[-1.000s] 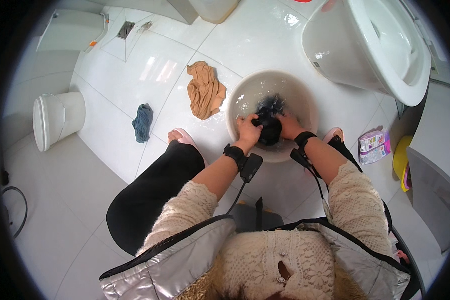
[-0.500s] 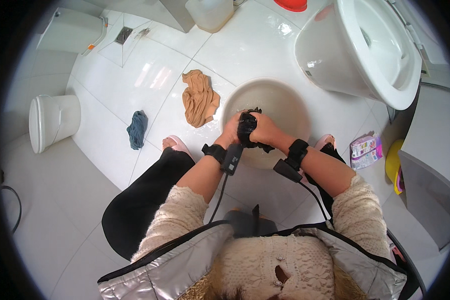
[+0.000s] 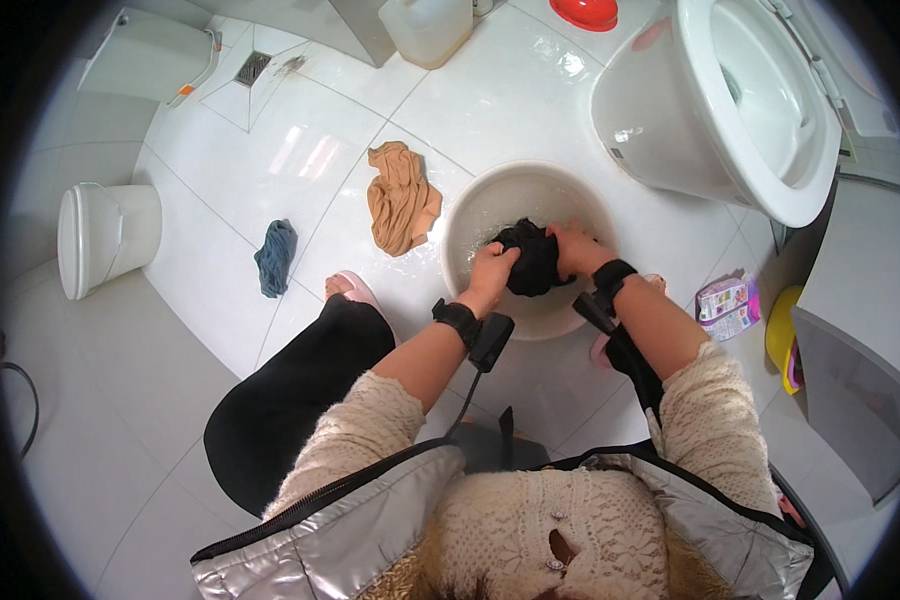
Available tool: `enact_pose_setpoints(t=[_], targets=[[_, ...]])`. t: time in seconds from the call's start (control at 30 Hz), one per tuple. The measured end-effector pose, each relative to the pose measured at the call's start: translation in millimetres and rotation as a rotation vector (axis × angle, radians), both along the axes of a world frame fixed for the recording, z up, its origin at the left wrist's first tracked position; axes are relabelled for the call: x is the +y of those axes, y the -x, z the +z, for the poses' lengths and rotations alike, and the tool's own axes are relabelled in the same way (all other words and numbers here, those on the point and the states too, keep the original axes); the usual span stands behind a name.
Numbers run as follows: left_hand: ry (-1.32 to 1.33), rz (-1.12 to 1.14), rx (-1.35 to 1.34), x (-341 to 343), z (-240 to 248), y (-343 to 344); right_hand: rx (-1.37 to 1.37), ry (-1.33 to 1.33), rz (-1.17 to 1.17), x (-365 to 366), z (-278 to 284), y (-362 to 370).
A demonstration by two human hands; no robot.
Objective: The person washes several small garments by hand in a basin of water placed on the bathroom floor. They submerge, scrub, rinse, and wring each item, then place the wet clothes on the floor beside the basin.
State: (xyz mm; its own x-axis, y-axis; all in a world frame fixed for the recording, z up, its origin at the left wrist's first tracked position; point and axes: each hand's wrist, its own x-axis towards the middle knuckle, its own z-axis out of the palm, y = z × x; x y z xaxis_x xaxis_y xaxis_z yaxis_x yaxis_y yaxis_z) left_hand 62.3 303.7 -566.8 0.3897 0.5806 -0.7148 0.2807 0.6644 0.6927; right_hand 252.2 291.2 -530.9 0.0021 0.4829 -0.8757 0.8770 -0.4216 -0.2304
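Observation:
A bunched black cloth (image 3: 530, 262) is in the pale round basin (image 3: 452, 225), which stands on the floor between my feet and has water in it. My left hand (image 3: 491, 273) pinches the cloth's left edge, thumb on top. On the opposite side my right hand (image 3: 578, 251) grips the cloth's right edge, its fingertips partly hidden against the fabric. Just left of the basin lies a crumpled tan cloth (image 3: 400, 200), and a smaller blue-grey cloth (image 3: 275, 259) lies farther left on the tiles.
A white toilet (image 3: 660, 125) stands beyond the basin at right. A white lidded bucket (image 3: 120, 235) is at far left. A translucent jug (image 3: 426, 30) and a red bowl (image 3: 584, 12) are at the back. A purple-and-white packet (image 3: 728, 305) lies right, near a yellow basin (image 3: 783, 335).
My hands have moved apart from being wrapped together around the squeezed cloth. The black cloth has spread into a looser bundle, held from both sides.

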Motion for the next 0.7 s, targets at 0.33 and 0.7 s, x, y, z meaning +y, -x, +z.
enact_pose_setpoints(t=[0.33,0.7], targets=[[-0.365,-0.123,0.333,-9,1,7,-0.028,-0.231,0.051,-47,-40,31],[0.738,0.35,-0.345,49,17,10,0.425,-0.474,-0.36,4,60,73]])
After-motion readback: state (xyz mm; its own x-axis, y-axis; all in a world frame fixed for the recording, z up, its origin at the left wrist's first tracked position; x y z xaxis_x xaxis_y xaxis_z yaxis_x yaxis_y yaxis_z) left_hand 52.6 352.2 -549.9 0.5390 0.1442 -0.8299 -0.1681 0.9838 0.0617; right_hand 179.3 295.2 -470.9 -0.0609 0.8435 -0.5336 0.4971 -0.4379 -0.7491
